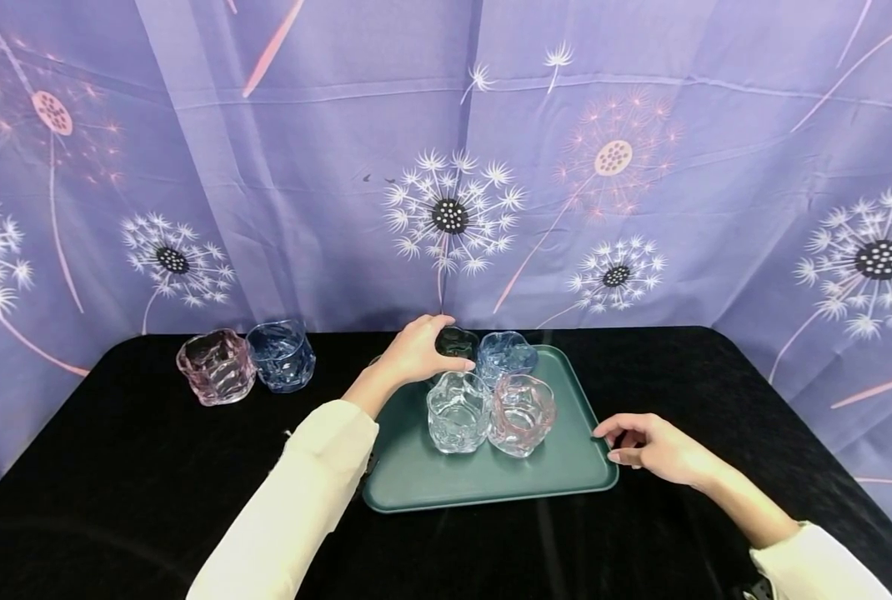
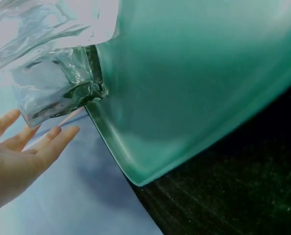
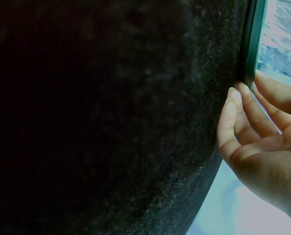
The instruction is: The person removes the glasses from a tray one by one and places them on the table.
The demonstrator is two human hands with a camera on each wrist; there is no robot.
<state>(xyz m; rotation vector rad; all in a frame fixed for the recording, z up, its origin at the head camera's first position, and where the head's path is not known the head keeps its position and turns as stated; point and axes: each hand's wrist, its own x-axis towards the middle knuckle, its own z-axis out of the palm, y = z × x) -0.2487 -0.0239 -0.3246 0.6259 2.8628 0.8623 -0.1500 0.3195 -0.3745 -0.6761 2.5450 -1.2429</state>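
Observation:
A green tray point(image 1: 483, 487) lies on the black table with several wavy glasses on it. My left hand point(image 1: 416, 354) is at a dark glass point(image 1: 457, 340) at the back left, thumb and fingers spread about it; the left wrist view shows loosely extended fingers point(image 2: 55, 144) beside this glass point(image 2: 62, 88). A clear glass point(image 1: 457, 417) and a pink-rimmed glass point(image 1: 521, 421) stand in front, with a blue glass point(image 1: 506, 358) behind them. At the tray's right edge, my right hand point(image 1: 659, 447) pinches the rim point(image 3: 253, 46) with curled fingers.
To the left on the table, a pink glass point(image 1: 217, 367) stands against a darker blue glass point(image 1: 283, 357). A purple cloth point(image 1: 326, 208) with dandelion prints hangs behind the table point(image 1: 153, 483) and along its sides.

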